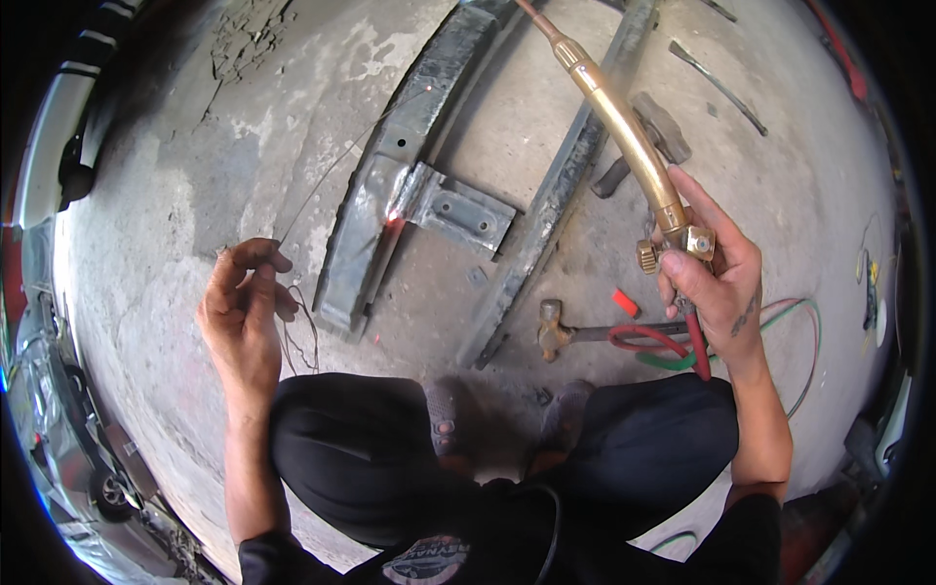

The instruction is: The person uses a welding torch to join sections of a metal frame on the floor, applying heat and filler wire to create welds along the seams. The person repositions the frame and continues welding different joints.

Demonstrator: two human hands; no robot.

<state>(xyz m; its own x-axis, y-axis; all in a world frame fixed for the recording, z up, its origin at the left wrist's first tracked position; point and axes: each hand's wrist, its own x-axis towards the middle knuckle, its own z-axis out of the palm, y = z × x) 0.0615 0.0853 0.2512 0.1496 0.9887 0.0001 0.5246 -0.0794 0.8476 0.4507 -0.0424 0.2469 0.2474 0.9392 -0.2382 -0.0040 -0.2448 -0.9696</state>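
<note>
Between the bent fingers and thumb of my left hand (242, 317) is a thin filler wire (336, 164). Its far tip glows over a curved grey steel beam (421, 109) on the floor, and its slack end loops below the hand. A flat bracket (463, 213) with holes sticks out from the beam's right side. Where the two meet, a spot glows red. My right hand (720, 268) is closed around the valve end of a brass welding torch (624, 125). The torch points up and away, and its tip runs out at the top edge. No flame shows.
A long steel rail (570, 171) lies right of the beam. Near my feet are a hammer (554, 333), a small red object (625, 303) and red and green hoses (639, 338). Beyond the torch lie a dark hammer-like tool (663, 132) and a flat bar (720, 88). A car (97, 478) stands left.
</note>
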